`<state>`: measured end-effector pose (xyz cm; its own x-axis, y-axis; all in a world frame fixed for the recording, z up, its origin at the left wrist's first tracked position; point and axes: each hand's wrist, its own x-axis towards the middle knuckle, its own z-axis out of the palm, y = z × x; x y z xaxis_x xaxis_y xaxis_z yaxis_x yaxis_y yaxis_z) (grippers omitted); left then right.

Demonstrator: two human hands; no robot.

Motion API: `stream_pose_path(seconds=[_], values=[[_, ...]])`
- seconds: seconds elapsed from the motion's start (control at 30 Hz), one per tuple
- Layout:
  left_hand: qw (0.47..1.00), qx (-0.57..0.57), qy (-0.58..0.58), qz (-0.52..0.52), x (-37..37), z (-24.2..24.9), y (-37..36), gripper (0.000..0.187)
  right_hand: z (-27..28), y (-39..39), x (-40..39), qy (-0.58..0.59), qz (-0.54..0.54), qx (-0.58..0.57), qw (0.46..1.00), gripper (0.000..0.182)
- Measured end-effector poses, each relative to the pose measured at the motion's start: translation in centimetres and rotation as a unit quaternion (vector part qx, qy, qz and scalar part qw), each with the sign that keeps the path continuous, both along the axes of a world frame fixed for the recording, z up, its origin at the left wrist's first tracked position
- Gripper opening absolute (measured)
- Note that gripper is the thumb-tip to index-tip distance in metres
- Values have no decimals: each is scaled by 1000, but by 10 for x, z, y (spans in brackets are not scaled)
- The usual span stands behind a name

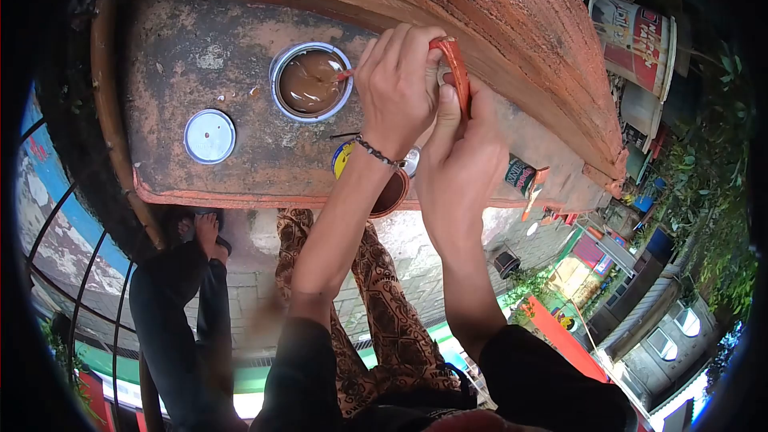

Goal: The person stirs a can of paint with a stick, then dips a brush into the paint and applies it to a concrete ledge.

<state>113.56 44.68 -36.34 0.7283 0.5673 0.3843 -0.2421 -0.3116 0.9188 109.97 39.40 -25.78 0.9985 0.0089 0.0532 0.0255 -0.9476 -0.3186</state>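
both hands are working close together above the counter (pixel 264 170). the left hand (pixel 392 84), with a dark beaded bracelet (pixel 376 152) circling its wrist, is curling its fingers around the upper end of a curved red piece (pixel 458 72); its grip is closing on that end. the right hand (pixel 464 140) is pinching the lower end of the same piece, its grip clamping thumb and fingers together there. so the curved red piece is bending between the two hands, over the counter's far side. a slim red tip (pixel 345 75) is poking out from the other side of the left hand, reaching over the rim of an open can of brown paint (pixel 310 84); where it leads inside the hand, i cannot tell.

a round metal lid (pixel 210 136) is lying flat on the counter, apart from the can. beneath the left forearm, a yellow container (pixel 342 158) and a reddish-brown cup (pixel 390 194) are showing in part. beyond the right forearm, a dark green can (pixel 520 174) is lying beside a paint-stained brush (pixel 536 186). a long, rough reddish timber (pixel 512 40) is curving along the counter's far side, and a white and red bucket (pixel 632 40) is standing past it. another person's black trousers (pixel 172 312) and bare foot (pixel 208 232) are showing at the left, near the counter.
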Motion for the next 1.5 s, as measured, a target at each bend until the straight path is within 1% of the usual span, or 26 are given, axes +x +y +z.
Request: stream_pose_path(seconds=[0.03, 0.1, 0.2, 0.23, 0.27, 0.3, 0.33, 0.37, 0.47, 0.5, 0.57, 0.7, 0.77, 0.83, 0.97, 1.03, 1.07, 1.1, 1.13, 1.17, 1.2, 1.27, 1.3, 1.37, 1.43, 1.5], values=[[1000, 7, -1, 0, 2, -3, 5, 10, 5, 6, 1, 11, 4, 34, 999, 21], [997, 24, -50, -45, 0, -7, 10, 18, 13, 0, -3, 43, 22, 29, 998, 27], [996, 15, -81, -36, -3, -7, 12, 17, 22, -15, 3, 25, 144, -58, 988, 36], [995, 6, -97, -33, -3, -9, 13, 16, 30, -18, 8, 24, 146, -57, 987, 36], [993, 8, -117, 4, 2, -12, 12, 26, 42, -17, 14, 55, 168, -122, 977, 36], [993, 8, -118, 6, 3, -15, 14, 26, 53, -18, 19, 87, 188, -187, 960, 36], [993, 32, -113, -1, 2, -18, 16, 30, 59, -21, 27, 58, 273, -239, 930, 37], [992, 56, -109, -9, 2, -20, 16, 34, 69, -25, 36, 56, 275, -242, 929, 37], [991, 56, -119, -18, -3, -23, 1, 37, 95, -27, 56, 133, 420, -409, 799, 33], [991, 52, -118, -19, -7, -24, -2, 37, 99, -26, 62, 136, 419, -411, 798, 33], [992, 68, -104, -36, -14, -26, -7, 36, 107, -23, 77, 191, 500, -457, 710, 27], [993, 38, -112, 1, -9, -21, -2, 41, 115, -1, 98, 194, 554, -453, 672, 21], [993, 25, -118, 9, -9, -19, 2, 45, 112, -2, 109, 153, 567, -448, 674, 18], [987, 41, -150, -46, -22, -16, 7, 47, 109, 2, 128, 212, 653, -347, 639, 18], [986, 21, -159, -47, -31, -15, 3, 49, 102, -7, 114, 212, 640, -377, 635, 22], [985, 13, -159, -63, -30, -16, 11, 47, 87, -27, 126, 376, 539, -195, 728, 33], [985, 6, -164, -59, -28, -15, 14, 46, 78, -41, 119, 475, 421, -64, 770, 37], [984, 2, -169, -55, -28, -15, 18, 44, 64, -59, 109, 551, 287, 72, 780, 42], [987, 3, -144, -75, -32, -14, 21, 39, 54, -79, 97, 601, 172, 205, 753, 40], [986, 8, -148, -78, -34, -14, 24, 39, 43, -97, 84, 628, 55, 335, 700, 39], [985, 7, -146, -96, -37, -14, 25, 36, 30, -109, 65, 626, 53, 340, 700, 39], [982, 21, -125, -139, -45, -11, 28, 27, 6, -118, 26, 467, -59, 612, 635, 37], [984, 60, -103, -133, -49, -5, 34, 25, 1, -117, 14, 457, -69, 618, 635, 37], [983, 116, -84, -112, -57, 1, 42, 26, -8, -121, -7, 329, -202, 669, 636, 37], [987, 87, -57, -120, -70, 4, 48, 30, -22, -148, -19, 334, -181, 676, 631, 35], [985, 78, -25, -150, -84, 13, 54, 30, -29, -163, -26, 274, -141, 627, 716, 34]])
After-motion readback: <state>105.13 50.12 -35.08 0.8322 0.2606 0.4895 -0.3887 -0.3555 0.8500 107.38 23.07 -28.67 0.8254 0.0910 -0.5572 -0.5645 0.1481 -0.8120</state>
